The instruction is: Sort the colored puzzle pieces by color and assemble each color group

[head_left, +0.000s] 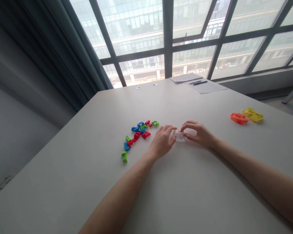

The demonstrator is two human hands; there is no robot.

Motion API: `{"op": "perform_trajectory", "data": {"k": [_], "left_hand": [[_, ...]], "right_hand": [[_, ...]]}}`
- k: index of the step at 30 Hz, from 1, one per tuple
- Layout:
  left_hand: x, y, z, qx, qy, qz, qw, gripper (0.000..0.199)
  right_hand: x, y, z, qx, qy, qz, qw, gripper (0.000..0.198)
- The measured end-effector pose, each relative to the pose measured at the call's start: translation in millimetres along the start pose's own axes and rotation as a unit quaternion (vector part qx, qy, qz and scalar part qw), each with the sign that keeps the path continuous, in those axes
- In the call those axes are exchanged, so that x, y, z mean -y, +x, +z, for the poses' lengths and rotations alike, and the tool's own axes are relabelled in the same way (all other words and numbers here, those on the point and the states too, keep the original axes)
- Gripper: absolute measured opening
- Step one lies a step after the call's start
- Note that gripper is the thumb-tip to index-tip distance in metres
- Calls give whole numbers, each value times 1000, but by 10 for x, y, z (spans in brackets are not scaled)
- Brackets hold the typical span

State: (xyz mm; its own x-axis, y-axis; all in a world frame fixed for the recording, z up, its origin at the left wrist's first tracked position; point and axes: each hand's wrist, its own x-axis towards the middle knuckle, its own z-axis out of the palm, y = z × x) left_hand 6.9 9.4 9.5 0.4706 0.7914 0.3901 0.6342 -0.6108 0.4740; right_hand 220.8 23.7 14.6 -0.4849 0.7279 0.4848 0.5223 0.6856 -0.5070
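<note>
Between my two hands, on the white table [146, 103], sits a small clear plastic piece [179, 136]. My left hand [163, 139] grips it from the left, thumb and fingers closed at its edge. On the other side, my right hand [196, 132] pinches it with thumb and fingertips. Its exact kind is hard to make out, as fingers cover part of it. Just left of my left hand lies a loose scatter of small plastic blocks: red blocks [146, 135], blue blocks [127, 146] and green blocks [124, 156].
Orange pieces [239, 118] and yellow pieces [256, 116] lie together toward the right side of the table. Papers [187, 77] and a pen [200, 83] rest at the far edge by the window [168, 39]. A dark curtain [63, 42] hangs at the left.
</note>
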Motion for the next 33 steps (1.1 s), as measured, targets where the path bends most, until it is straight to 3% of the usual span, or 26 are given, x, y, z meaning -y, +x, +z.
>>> {"op": "perform_trajectory", "data": {"k": [16, 25, 33], "left_hand": [[15, 21, 2, -7, -43, -15, 999, 19], [6, 9, 20, -15, -32, -15, 999, 19], [-26, -1, 12, 3, -17, 25, 1000, 39]], "right_hand": [[-36, 15, 19, -6, 4, 37, 999, 15], [-32, 17, 2, 27, 27, 55, 998, 17], [-58, 9, 29, 20, 23, 68, 997, 14]]}}
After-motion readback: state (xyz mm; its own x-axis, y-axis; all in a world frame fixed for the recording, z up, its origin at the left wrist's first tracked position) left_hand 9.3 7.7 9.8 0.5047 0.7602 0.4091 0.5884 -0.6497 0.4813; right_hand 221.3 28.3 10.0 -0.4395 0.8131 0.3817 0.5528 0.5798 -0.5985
